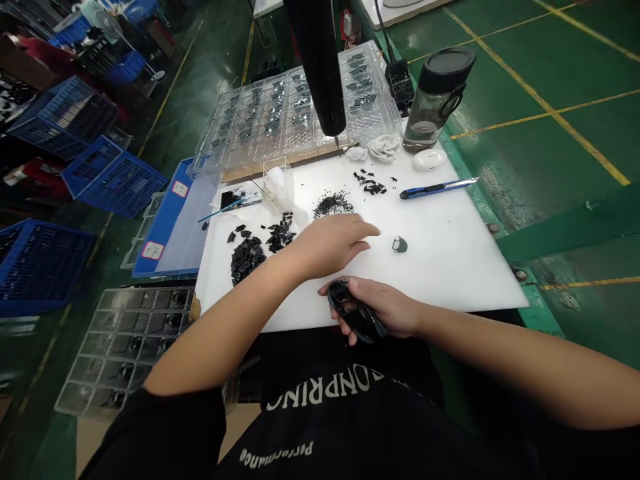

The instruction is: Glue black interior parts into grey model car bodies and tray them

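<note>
Beyond the left hand (334, 245), a clear plastic tray (295, 110) sits at the far edge of a white board (450, 267), its compartments holding small dark pieces. Left of that hand and lower down, a second clear tray (123, 350) holds dark items, and farther left stand blue crates (65, 117). A small clear box (277, 190) just past the left hand's wrist has white tissue in it. Beyond the right hand (385, 307), a bottle (435, 100) holds a little water.

The right hand is clamped around a glossy, curved black plastic part (356, 310), just over the board's near edge. The left hand is open, palm down over the board, near a heap of black granules (333, 205) and a heap of black flakes (247, 260).

The person's black shirt (325, 400) reads "performance", upside down from here. White labels (153, 250) on a blue-framed tray are too small to read.
</note>
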Motion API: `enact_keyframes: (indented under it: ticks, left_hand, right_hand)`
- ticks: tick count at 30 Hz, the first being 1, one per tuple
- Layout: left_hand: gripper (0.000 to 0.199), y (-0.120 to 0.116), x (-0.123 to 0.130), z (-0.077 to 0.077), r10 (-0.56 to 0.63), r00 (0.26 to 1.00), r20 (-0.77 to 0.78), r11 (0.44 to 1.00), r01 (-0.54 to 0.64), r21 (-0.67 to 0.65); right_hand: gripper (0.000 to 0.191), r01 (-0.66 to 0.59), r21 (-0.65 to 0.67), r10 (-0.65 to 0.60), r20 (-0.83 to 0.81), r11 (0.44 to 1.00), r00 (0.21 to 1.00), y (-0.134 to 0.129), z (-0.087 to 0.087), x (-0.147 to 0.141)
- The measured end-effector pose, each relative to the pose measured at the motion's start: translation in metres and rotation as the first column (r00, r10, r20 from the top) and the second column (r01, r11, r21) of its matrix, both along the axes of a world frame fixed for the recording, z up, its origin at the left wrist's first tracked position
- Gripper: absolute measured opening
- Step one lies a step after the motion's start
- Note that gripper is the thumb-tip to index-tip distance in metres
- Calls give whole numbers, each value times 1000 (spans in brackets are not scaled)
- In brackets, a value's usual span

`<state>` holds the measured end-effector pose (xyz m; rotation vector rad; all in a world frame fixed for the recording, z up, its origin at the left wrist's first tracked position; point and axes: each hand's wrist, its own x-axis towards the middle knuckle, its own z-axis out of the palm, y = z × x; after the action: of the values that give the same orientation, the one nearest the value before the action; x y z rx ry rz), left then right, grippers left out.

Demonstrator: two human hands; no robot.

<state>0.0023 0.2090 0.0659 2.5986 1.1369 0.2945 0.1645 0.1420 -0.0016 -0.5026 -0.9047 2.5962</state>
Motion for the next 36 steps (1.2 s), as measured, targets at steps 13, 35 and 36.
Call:
enact_keyframes:
  ticks: [13,35,36]
  left_hand:
    - [18,40,56,-21,-267,942,-204,964,262,-52]
    - [10,-42,-24,7,568,740,360,618,-94,-781]
    - [11,-42,-24,8,559,751,352,623,-100,-776]
  right_hand:
    - [45,13,-132,-12,6,991,1000,6,3,-1]
    - [70,166,-211,-118,219,963,968,7,12,-4]
    - [70,166,-213,-118,222,963,968,7,12,-4]
